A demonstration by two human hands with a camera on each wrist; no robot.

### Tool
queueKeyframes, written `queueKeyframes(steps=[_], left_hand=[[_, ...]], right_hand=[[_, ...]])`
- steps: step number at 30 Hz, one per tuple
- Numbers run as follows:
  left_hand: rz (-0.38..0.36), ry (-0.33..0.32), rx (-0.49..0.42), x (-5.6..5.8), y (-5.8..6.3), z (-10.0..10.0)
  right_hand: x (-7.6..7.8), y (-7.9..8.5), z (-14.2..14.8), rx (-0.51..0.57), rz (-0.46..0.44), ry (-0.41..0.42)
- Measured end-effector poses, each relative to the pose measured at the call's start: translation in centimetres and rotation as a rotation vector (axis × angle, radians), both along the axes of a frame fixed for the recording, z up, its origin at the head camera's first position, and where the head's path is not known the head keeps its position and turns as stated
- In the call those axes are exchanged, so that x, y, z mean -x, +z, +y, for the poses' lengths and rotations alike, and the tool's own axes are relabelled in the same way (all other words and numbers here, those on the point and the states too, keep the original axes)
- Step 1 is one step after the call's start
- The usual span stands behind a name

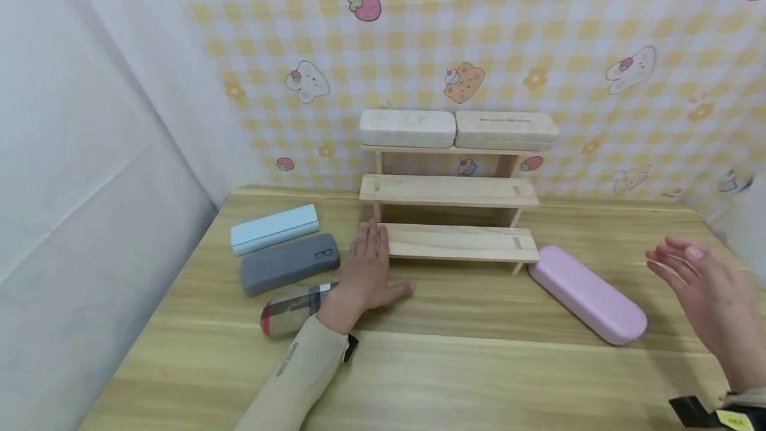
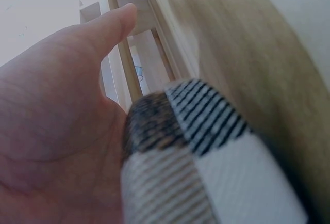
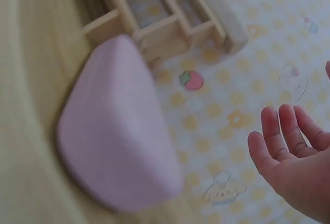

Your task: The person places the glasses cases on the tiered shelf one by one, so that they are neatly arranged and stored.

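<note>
My left hand [image 1: 368, 271], fingers straight, reaches to the left end of the lowest step of a wooden three-step rack [image 1: 449, 191]; its fingertips overlap that step in the head view. Beneath the wrist lies a plaid glasses case [image 1: 293, 311], partly hidden by the arm; its checked end fills much of the left wrist view. Over the table at the right, my right hand [image 1: 715, 298] is held up with loosely bent fingers and nothing in them. Just left of it, a pink glasses case [image 1: 589, 294] lies slanted, its far end close to the rack's right front foot.
Left of the rack lie a light blue case [image 1: 275, 228] and a grey case [image 1: 290, 263] with a small glasses print. Two pale cases, a whitish one [image 1: 407, 128] and a beige one [image 1: 505, 130], sit side by side on the top step. Behind hangs a yellow checked cloth [image 1: 407, 52].
</note>
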State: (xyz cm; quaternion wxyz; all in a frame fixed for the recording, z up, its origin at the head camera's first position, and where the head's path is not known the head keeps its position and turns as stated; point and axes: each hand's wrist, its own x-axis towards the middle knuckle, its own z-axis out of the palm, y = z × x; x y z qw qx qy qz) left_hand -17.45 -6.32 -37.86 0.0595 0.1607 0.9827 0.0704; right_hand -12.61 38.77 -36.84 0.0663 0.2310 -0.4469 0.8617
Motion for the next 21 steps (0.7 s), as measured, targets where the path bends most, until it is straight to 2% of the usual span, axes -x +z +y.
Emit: queueKeyframes(steps=[5, 10, 12, 14, 18, 21], left_hand=[[-0.002, -0.006, 0.015, 0.2, -0.3, -0.1], [0.000, -0.010, 0.005, 0.3, -0.4, -0.1], [0.001, -0.010, -0.001, 0.4, -0.4, 0.0], [0.004, -0.007, -0.001, 0.5, -0.3, 0.1], [0.008, 0.002, 0.004, 0.5, -0.3, 0.2], [0.008, 0.004, 0.013, 0.4, -0.5, 0.3]], right_hand=[[-1.2, -2.4, -0.5, -0.120, 0.025, -0.108], [-2.1, -3.7, -1.4, -0.380, -0.090, -0.357], [-2.3, -4.0, -1.6, -0.411, -0.136, -0.446], [-2.2, -4.4, -1.9, -0.407, -0.137, -0.506], [-2.2, -5.2, -2.4, -0.350, -0.130, -0.470], [-2.8, -6.0, -2.7, -0.387, -0.154, -0.439]])
